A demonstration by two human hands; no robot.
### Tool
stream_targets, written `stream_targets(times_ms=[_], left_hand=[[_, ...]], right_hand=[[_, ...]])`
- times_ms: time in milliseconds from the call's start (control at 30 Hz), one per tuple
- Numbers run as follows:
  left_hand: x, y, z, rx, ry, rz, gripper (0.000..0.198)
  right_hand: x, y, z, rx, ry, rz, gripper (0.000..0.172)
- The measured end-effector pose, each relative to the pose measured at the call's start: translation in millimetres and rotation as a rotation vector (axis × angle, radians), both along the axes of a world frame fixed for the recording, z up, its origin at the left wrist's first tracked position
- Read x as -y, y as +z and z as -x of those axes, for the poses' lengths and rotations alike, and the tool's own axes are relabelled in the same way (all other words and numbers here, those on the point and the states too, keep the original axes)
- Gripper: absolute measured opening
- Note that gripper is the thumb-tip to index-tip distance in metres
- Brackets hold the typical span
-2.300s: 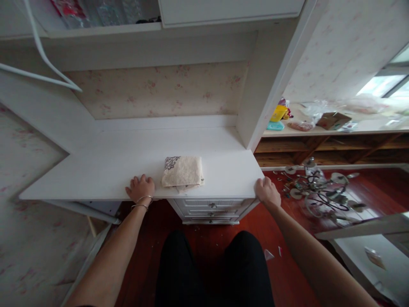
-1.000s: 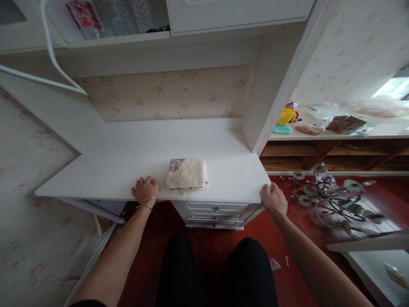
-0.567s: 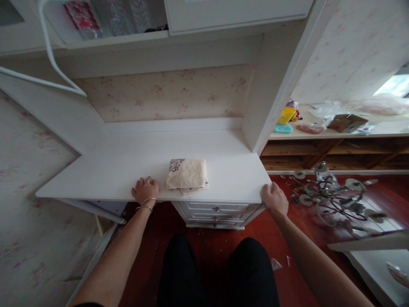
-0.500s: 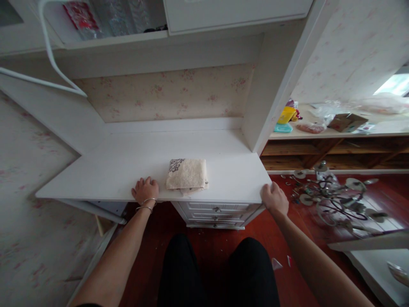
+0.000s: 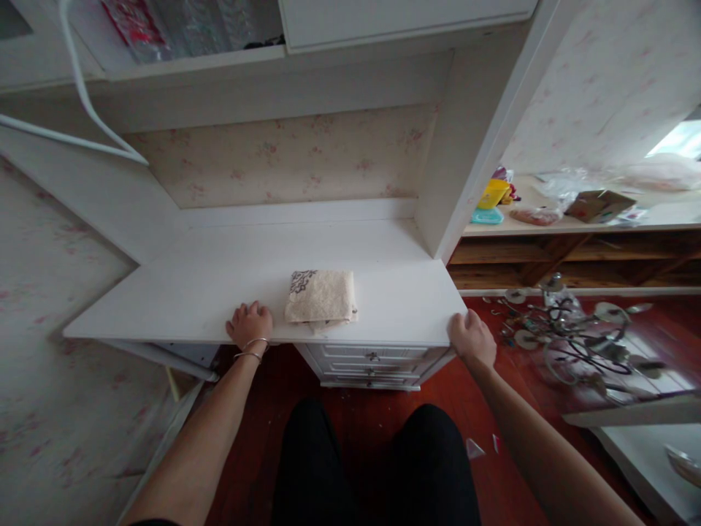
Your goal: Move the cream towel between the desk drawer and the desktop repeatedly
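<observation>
A folded beige towel (image 5: 323,296) with a dark pattern at one corner lies on the white desk (image 5: 219,248), near its front edge. Just left of the towel, my left hand (image 5: 249,324) rests palm down at the front edge, fingers a little apart on the desktop; two bangles circle its wrist. At the desk's front right corner, my right hand (image 5: 472,337) is closed round the edge, its fingertips partly hidden. Neither hand touches the towel.
Drawers (image 5: 372,361) stand beneath the desk. Overhead is a cupboard (image 5: 405,22), with a white bent tube (image 5: 82,88) at upper left. To the right, a chandelier (image 5: 591,343) lies on the red floor below a low shelf (image 5: 553,230) bearing a cardboard box (image 5: 599,206) and plastic bags.
The view has shifted very slightly. Both hands and the towel keep their places on the desk.
</observation>
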State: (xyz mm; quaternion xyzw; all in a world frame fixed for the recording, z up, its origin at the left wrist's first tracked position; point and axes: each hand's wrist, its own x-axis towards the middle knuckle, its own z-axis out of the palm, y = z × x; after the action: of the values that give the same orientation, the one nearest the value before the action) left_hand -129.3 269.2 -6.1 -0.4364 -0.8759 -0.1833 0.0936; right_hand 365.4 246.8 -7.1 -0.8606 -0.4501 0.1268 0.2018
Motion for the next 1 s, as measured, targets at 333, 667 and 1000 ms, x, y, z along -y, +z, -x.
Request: stream_targets(times_ms=[333,667,1000], left_hand=[[0.1,2.2,-1.3,-0.021,-0.012,0.024,0.039],[25.9,11.7,-3.8,0.142,-0.089,-0.166,0.035],[122.9,-27.7,-172.5,0.609,-0.84,-0.059,0.026]], right_hand=[[-0.5,-0.2,-0.8,-0.018,0.001,-0.001,0.059],[-3.0,2.3,-7.0,-0.09,0.058,0.066,0.058],[-0.1,3.9,-5.2,-0.082,0.081,0.051,0.05]])
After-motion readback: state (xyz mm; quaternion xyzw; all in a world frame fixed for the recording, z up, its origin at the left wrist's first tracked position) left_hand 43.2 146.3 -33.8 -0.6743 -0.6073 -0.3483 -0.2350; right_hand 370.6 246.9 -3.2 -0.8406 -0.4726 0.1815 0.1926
